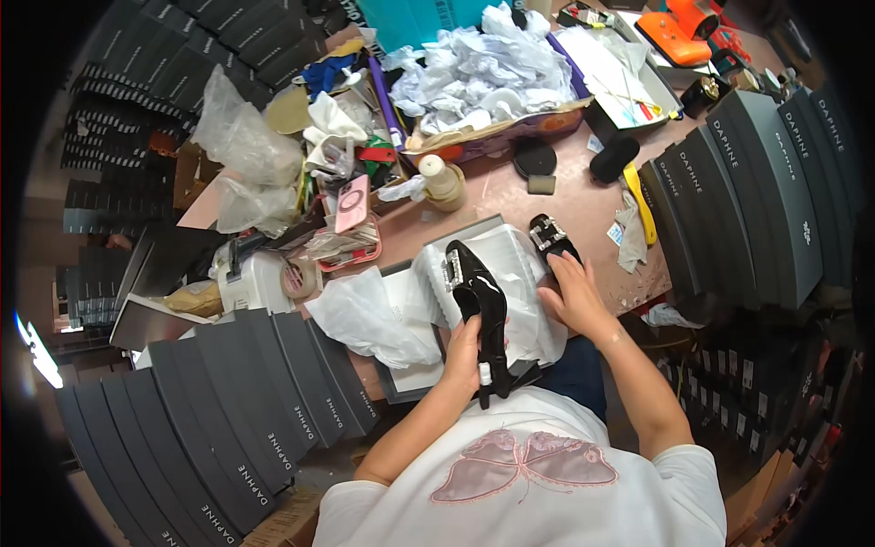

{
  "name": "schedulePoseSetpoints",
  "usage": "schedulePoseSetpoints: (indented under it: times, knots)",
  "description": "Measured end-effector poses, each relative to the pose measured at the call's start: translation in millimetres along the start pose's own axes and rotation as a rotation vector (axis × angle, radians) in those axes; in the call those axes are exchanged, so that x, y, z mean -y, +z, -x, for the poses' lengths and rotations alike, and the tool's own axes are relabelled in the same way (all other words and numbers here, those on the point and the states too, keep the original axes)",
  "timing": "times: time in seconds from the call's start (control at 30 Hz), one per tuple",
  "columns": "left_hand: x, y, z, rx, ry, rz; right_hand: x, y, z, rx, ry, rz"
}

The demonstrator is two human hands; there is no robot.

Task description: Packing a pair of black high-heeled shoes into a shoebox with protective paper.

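The left hand [463,350] grips one crystal-buckled black pump [492,308], the loosely spread right hand [580,297] touches its mate [552,236], and neither seems boxed yet.

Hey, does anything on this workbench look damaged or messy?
Crumpled white paper heaps above the rim of its box, which looks overfull; the pink tabletop appears scuffed, with pale flecks, near its front right edge.

From above its near edge, the work surface [583,205] is viewed closely, downward and toward its far edge, by a head-worn fisheye.
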State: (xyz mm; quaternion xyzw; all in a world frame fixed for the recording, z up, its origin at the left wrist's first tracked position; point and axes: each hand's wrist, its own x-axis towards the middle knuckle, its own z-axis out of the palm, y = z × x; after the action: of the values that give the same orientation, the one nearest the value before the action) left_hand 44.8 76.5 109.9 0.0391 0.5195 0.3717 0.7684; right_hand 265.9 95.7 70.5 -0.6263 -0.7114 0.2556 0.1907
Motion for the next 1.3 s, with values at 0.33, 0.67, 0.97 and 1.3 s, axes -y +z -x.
schedulePoseSetpoints:
  times: [0.33,0.67,0.97,1.3]
  knots:
    - [-35,-28,33,-0.005,0.313,0.229,108,-6,56,0.221,0.349,-1.556]
    - [-46,-54,31,0.112,0.258,0.08,101,-2,85,0.5,0.6,-2.171]
    - [-36,-74,26,0.015,0.407,0.069,109,21,80,0.119,0.33,-1.26]
    - [-3,-140,43,-0.078,0.426,-0.037,78,47,75,0.149,-0.222,-0.113]
